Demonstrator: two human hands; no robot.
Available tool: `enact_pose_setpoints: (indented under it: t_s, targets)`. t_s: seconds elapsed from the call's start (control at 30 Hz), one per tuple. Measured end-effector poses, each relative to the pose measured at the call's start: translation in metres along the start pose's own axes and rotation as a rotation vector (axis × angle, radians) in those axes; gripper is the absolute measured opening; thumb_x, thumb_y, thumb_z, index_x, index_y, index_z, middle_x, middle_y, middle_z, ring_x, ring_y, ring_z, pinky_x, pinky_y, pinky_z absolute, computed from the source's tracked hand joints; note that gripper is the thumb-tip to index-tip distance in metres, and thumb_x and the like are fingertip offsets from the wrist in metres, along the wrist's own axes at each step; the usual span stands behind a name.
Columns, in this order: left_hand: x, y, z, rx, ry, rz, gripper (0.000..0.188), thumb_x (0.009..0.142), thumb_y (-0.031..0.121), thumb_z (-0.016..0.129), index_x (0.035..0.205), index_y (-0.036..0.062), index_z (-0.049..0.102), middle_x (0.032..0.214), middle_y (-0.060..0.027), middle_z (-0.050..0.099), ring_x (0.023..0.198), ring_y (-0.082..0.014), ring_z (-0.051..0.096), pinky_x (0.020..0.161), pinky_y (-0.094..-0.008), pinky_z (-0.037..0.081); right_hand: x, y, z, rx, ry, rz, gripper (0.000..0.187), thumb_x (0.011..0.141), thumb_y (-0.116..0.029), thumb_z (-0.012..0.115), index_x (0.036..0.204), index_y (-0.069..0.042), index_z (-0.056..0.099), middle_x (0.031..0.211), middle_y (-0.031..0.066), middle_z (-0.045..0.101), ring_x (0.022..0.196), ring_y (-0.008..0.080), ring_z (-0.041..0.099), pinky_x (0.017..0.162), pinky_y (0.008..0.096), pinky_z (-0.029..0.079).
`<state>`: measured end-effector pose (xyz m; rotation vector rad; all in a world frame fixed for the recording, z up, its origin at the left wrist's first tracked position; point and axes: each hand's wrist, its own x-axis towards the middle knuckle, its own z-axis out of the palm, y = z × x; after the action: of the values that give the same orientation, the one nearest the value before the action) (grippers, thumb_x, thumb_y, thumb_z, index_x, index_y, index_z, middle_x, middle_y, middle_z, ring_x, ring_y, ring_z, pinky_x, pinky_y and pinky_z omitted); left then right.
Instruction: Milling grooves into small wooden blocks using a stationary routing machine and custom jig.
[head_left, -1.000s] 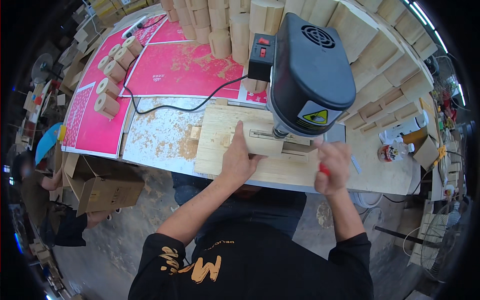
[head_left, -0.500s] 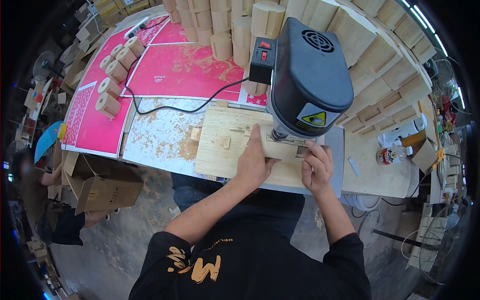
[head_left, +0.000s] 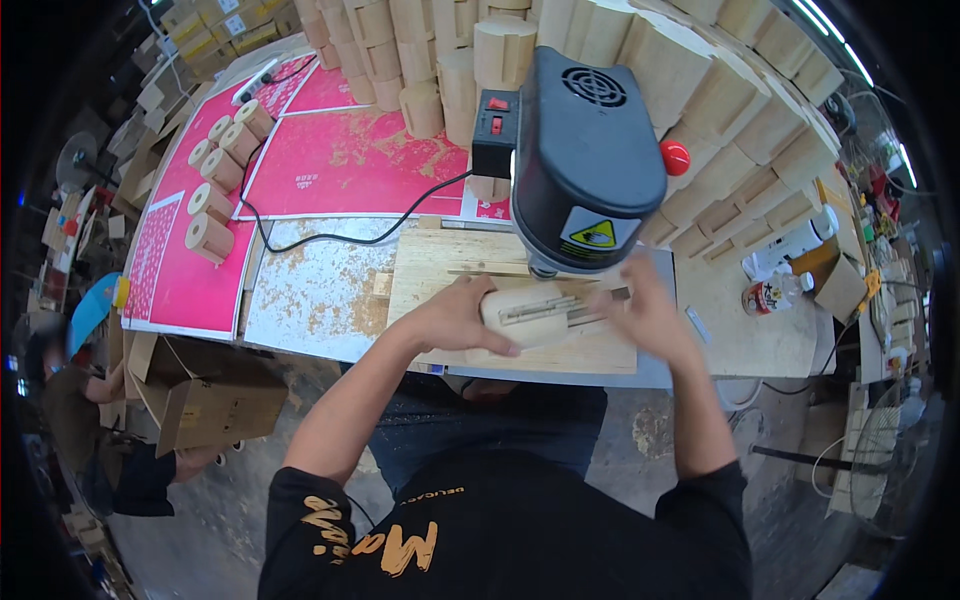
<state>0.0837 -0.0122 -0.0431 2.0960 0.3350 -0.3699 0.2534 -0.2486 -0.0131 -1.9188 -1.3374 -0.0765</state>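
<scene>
My left hand (head_left: 452, 318) grips the left end of a pale wooden block (head_left: 510, 334) with rounded edges, thumb along its near side and fingers on the far side. Narrow parallel slots or strips run along the block's upper face. My right hand (head_left: 650, 312) is smeared by motion at the block's right end, so its fingers do not show clearly. Beneath the block lies a flat wooden board (head_left: 420, 262). Just beyond it stands a dark drill-press-like machine (head_left: 590, 150), its chuck (head_left: 541, 270) above the board's far part.
Round wooden pieces (head_left: 208, 236) stand on pink sheets (head_left: 350, 165) at the left. Stacked wooden blocks (head_left: 690, 55) rise behind the machine. A bottle (head_left: 775, 295) stands at the right. A black cord (head_left: 390, 238) crosses the bench. Another person (head_left: 75, 400) is beside a cardboard box (head_left: 220, 410).
The wooden block has come toward me and left, out from under the chuck, and sits tilted in my left hand. My right hand has moved up and right. A red knob now shows beside the machine.
</scene>
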Motion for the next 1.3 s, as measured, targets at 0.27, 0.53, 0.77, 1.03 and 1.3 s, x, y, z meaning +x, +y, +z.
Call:
enact_pose_setpoints:
  t_s: [0.27,0.53,0.77,1.03,1.3]
  targets:
    - [-0.088,-0.040,-0.053,-0.114,-0.032,-0.075,0.087,0.058,0.028,0.093,0.131,-0.0004,0.055,0.119,-0.0192,0.066,0.114,-0.0306,0.063,0.100,-0.0378,0.049,-0.053,-0.010,-0.001,-0.119,-0.208,0.206,0.033,0.080,0.000,0.075,0.112,-0.004,0.070,0.100,0.0161,0.069,0.095,0.0357,0.064,0.084,0.0399,0.051]
    - [-0.082,-0.036,-0.002,0.316,0.598,0.224,0.065,0.070,0.000,0.080,0.129,0.0110,0.055,0.160,-0.0308,0.026,0.126,-0.0509,0.054,0.098,-0.0484,0.054,-0.052,0.012,0.006,0.002,-0.067,0.401,0.029,0.084,0.001,0.073,0.113,0.000,0.068,0.099,0.0165,0.068,0.080,0.0289,0.070,0.070,0.0369,0.054]
    - [-0.067,-0.057,0.024,0.250,0.528,0.381,0.063,0.075,-0.007,0.078,0.130,0.0092,0.054,0.164,-0.0339,0.014,0.144,-0.0532,0.034,0.112,-0.0475,0.044,-0.047,0.020,0.003,0.021,-0.137,0.398,0.029,0.084,0.000,0.074,0.113,-0.001,0.068,0.102,0.0162,0.069,0.078,0.0290,0.069,0.071,0.0357,0.054]
    - [-0.015,-0.020,0.077,0.100,0.746,0.460,0.120,0.074,0.005,0.086,0.161,0.0023,0.004,0.163,-0.0349,0.014,0.146,-0.0526,0.031,0.114,-0.0455,0.041,-0.036,0.006,0.030,0.130,-0.044,0.519,0.046,0.084,0.003,0.073,0.129,-0.005,0.065,0.118,0.0182,0.071,0.096,0.0302,0.073,0.082,0.0343,0.058]
    - [0.010,-0.023,0.078,-0.016,0.789,0.314,0.138,0.071,0.012,0.092,0.157,-0.0020,-0.016,0.160,-0.0371,0.022,0.145,-0.0500,0.034,0.115,-0.0449,0.039,-0.042,0.007,0.038,0.172,-0.034,0.588,0.068,0.083,0.011,0.059,0.149,-0.003,0.048,0.132,0.0211,0.066,0.112,0.0304,0.069,0.093,0.0366,0.056]
